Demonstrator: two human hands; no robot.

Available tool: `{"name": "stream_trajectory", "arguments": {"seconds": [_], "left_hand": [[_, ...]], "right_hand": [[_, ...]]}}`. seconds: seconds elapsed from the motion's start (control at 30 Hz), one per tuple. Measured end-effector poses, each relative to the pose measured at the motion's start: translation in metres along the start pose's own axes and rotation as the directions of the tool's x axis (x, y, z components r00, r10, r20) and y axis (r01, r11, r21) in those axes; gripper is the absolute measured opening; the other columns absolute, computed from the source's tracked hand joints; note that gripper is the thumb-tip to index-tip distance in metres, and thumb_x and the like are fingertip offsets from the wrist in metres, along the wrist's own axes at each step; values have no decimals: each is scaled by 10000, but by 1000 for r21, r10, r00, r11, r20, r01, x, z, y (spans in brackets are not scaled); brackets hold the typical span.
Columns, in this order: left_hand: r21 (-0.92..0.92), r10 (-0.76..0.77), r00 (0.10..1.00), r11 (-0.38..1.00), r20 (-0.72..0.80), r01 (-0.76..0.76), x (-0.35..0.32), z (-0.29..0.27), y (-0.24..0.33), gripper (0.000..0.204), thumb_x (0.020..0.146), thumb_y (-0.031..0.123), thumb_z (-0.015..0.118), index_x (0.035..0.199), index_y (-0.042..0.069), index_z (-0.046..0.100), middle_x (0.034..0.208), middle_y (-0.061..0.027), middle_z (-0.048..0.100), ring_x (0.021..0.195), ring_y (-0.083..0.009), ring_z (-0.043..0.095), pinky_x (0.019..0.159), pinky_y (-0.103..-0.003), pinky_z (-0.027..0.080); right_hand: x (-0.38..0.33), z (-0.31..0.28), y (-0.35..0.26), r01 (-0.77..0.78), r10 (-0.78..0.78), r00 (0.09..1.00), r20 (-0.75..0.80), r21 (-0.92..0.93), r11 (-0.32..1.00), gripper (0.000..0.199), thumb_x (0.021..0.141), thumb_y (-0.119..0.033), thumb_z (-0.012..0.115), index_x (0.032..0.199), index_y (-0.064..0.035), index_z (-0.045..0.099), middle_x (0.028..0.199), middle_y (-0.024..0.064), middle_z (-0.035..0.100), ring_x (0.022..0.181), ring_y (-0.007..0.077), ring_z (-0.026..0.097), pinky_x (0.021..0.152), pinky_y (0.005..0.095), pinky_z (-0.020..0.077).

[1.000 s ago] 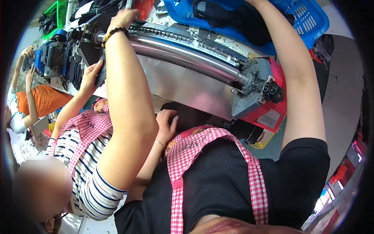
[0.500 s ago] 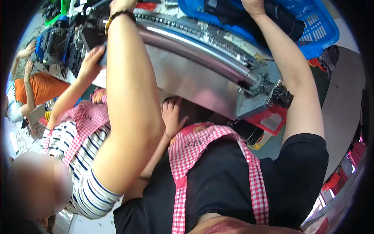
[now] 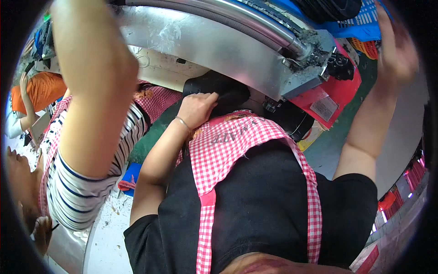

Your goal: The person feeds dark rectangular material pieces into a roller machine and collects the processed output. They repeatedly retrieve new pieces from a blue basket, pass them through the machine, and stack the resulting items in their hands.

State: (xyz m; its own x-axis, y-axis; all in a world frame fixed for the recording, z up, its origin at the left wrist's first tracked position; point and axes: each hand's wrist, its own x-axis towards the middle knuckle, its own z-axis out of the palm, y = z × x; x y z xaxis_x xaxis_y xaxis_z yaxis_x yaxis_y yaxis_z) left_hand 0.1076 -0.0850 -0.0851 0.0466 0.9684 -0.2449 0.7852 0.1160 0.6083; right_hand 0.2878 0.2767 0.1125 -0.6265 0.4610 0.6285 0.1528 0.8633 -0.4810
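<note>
My left hand [image 3: 196, 108], a thin bangle on its wrist, lies with bent fingers on a black fabric piece [image 3: 223, 89] just under the machine's curved metal sheet [image 3: 214, 45], in front of my pink checked apron. My right hand [image 3: 396, 54] is raised at the upper right beside a blue plastic basket [image 3: 360, 25]. It is blurred and I see nothing in it. A co-worker's bare arm [image 3: 93, 86] in a striped sleeve reaches up past the left of the machine, its hand out of view.
A steel roller [image 3: 237, 13] runs along the machine's top, ending at a lint-covered bracket [image 3: 315, 43]. A red panel [image 3: 328, 98] hangs below it. The co-worker in a striped shirt [image 3: 77, 201] stands close on my left. Another person in orange [image 3: 39, 91] is further left.
My right hand has come out of the blue basket and moved right and down. The machine has slid up in the view. My left hand stays on the black piece.
</note>
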Motion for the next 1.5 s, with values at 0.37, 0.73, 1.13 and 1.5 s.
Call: {"name": "stream_trajectory", "arguments": {"seconds": [0.37,0.73,1.13,1.5], "left_hand": [[-721,-181,943,688,-281,-82,5,-97,60,443,835,117,779,1190,-12,547,999,-76,654,911,-136,622,833,-283,508],[-848,-377,916,432,140,307,36,-89,7,241,984,201,640,1008,-37,674,872,12,677,755,-45,599,671,-234,498],[-874,-255,935,357,248,329,40,-118,-7,181,939,121,673,1051,-16,632,911,-11,663,794,-64,605,720,-229,504],[-781,-224,937,519,268,347,45,-135,-22,385,940,239,688,1183,-48,605,914,-54,709,830,-144,674,759,-296,545]], "right_hand": [[-123,77,-98,-693,367,682,632,398,601,398,869,-101,677,1229,11,550,1067,254,675,1043,384,671,887,431,517],[38,54,7,-269,116,638,761,79,960,452,942,-226,633,1308,25,548,1155,203,677,1058,299,652,936,397,499],[48,148,100,-213,-46,633,773,231,949,622,878,-76,668,1428,-64,379,1337,233,543,1217,345,563,1027,417,453],[6,166,132,-659,260,320,911,16,752,407,951,-403,626,1010,-8,702,1060,111,693,956,212,628,843,373,495]]}}
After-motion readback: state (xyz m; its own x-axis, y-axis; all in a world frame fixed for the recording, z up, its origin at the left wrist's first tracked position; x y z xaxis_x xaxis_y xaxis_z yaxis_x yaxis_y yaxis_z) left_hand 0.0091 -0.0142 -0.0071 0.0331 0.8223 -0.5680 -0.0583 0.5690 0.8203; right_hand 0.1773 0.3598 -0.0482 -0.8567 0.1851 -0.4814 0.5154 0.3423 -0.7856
